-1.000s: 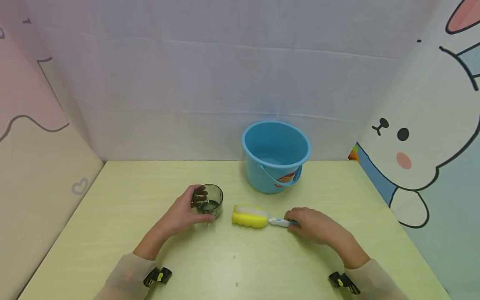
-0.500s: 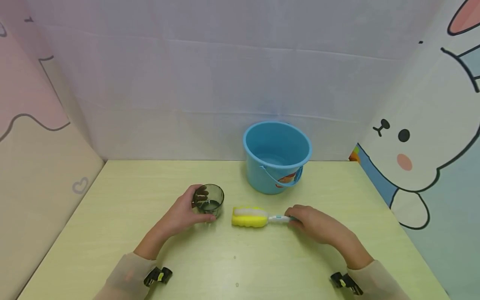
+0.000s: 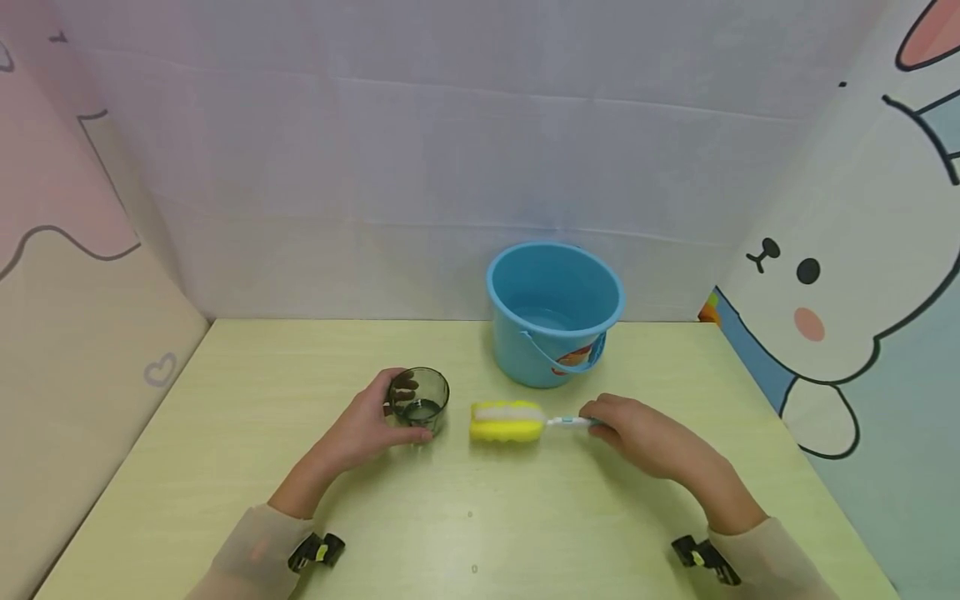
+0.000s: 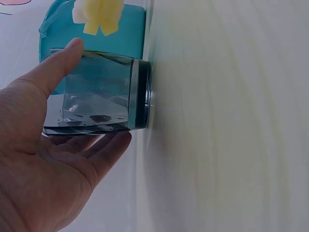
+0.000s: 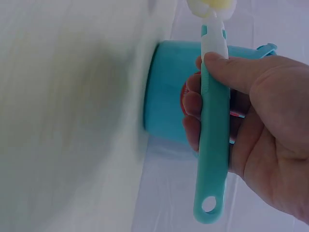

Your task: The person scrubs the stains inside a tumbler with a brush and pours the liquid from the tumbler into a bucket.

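Note:
A tinted clear drinking glass (image 3: pixel 422 412) with some clear liquid in it stands upright on the table. My left hand (image 3: pixel 366 435) holds its side, thumb on the near side and fingers around the far side. In the left wrist view, the thumb and fingers lie along the glass (image 4: pixel 99 92). To the right, my right hand (image 3: pixel 647 437) grips a sponge bottle brush (image 3: pixel 506 423) by its handle. The yellow and white sponge head points left, towards the glass but apart from it. In the right wrist view, the thumb presses the teal and white handle (image 5: pixel 215 140), raised above the table.
A light blue bucket (image 3: pixel 517 354) with its handle hanging down stands behind the brush, close to the back edge of the pale wooden table (image 3: pixel 300 346). A whitish sheet (image 3: pixel 337 167) hangs behind. Cartoon-printed panels (image 3: pixel 862 267) flank both sides.
The bottle brush has risen off the table in my right hand and shifted slightly away from me and to the right. My left hand and the glass have stayed nearly still.

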The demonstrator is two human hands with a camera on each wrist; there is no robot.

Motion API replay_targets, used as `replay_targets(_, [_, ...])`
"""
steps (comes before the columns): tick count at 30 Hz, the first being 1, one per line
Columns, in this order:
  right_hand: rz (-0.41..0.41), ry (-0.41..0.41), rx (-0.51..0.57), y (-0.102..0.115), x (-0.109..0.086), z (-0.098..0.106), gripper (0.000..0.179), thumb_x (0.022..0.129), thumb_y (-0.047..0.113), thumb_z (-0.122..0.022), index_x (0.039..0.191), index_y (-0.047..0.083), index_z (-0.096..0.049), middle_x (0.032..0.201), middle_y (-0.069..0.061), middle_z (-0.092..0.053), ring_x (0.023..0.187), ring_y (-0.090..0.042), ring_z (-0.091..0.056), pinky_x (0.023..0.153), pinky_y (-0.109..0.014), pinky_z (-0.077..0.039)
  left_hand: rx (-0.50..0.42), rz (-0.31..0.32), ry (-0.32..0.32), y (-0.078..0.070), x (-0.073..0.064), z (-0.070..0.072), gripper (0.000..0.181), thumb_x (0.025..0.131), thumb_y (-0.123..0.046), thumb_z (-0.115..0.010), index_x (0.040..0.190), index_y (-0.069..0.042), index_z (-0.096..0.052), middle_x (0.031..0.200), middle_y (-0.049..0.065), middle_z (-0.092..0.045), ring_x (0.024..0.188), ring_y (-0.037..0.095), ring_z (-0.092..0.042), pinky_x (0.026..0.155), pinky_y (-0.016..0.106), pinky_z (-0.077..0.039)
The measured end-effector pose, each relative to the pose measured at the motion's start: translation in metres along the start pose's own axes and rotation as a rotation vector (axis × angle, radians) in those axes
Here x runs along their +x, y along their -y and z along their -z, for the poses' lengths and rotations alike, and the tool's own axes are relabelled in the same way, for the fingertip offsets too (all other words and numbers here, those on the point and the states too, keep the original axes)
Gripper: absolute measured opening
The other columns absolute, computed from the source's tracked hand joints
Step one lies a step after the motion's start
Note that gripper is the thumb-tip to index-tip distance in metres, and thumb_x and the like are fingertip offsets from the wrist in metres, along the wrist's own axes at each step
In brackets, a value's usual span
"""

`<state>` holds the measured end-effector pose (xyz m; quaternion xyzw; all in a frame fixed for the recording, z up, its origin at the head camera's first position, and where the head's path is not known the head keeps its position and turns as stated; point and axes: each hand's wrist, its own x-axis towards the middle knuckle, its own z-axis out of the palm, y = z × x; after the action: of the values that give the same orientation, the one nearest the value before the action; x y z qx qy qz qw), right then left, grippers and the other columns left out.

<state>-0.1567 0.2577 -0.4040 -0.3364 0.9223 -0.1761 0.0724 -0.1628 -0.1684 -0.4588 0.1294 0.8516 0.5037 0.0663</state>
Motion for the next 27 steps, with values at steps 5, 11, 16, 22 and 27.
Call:
replay_targets(5, [0.01, -0.03, -0.032, 0.003, -0.001, 0.011, 0.019, 0.101, 0.003, -0.072, 0.118, 0.01, -0.073, 0.101, 0.009, -0.064, 0.089, -0.007, -0.06, 0.079, -0.032, -0.058, -0.014, -0.014, 0.013, -0.002, 0.0, -0.001, 0.1, 0.078, -0.031, -0.099, 0.155, -0.006, -0.041, 0.147, 0.015, -0.058, 0.132, 0.034, -0.058, 0.113, 0.054, -0.046])
replay_targets(11, [0.04, -0.056, -0.082, 0.007, -0.001, 0.02, 0.019, 0.1, 0.003, -0.073, 0.118, 0.009, -0.073, 0.1, 0.009, -0.063, 0.088, -0.007, -0.06, 0.078, -0.031, -0.058, -0.018, -0.024, 0.033, -0.005, 0.0, -0.004, 0.098, 0.079, -0.03, -0.098, 0.154, -0.006, -0.04, 0.148, 0.012, -0.058, 0.133, 0.033, -0.058, 0.113, 0.052, -0.046])
replay_targets(16, [0.048, -0.066, -0.118, 0.013, 0.0, 0.028, 0.021, 0.099, 0.003, -0.074, 0.118, 0.011, -0.072, 0.097, 0.01, -0.061, 0.085, -0.006, -0.057, 0.074, -0.029, -0.056, -0.035, -0.024, 0.046, -0.008, 0.001, -0.006, 0.097, 0.079, -0.029, -0.098, 0.154, -0.007, -0.041, 0.148, 0.011, -0.058, 0.134, 0.033, -0.058, 0.113, 0.052, -0.046])
replay_targets(22, [0.079, -0.084, -0.162, 0.023, 0.001, 0.04, 0.021, 0.098, 0.002, -0.075, 0.117, 0.012, -0.072, 0.095, 0.01, -0.059, 0.082, -0.006, -0.055, 0.071, -0.028, -0.054, -0.042, -0.027, 0.064, -0.011, 0.0, -0.009, 0.098, 0.079, -0.029, -0.098, 0.155, -0.007, -0.04, 0.148, 0.011, -0.058, 0.135, 0.033, -0.058, 0.112, 0.053, -0.047])
replay_targets(27, [0.106, -0.108, -0.211, 0.032, 0.003, 0.051, 0.023, 0.096, 0.001, -0.077, 0.116, 0.011, -0.072, 0.094, 0.007, -0.061, 0.082, -0.01, -0.057, 0.07, -0.03, -0.055, -0.041, -0.026, 0.08, -0.016, -0.001, -0.012, 0.097, 0.079, -0.029, -0.097, 0.155, -0.007, -0.041, 0.148, 0.011, -0.058, 0.136, 0.033, -0.058, 0.112, 0.052, -0.047])
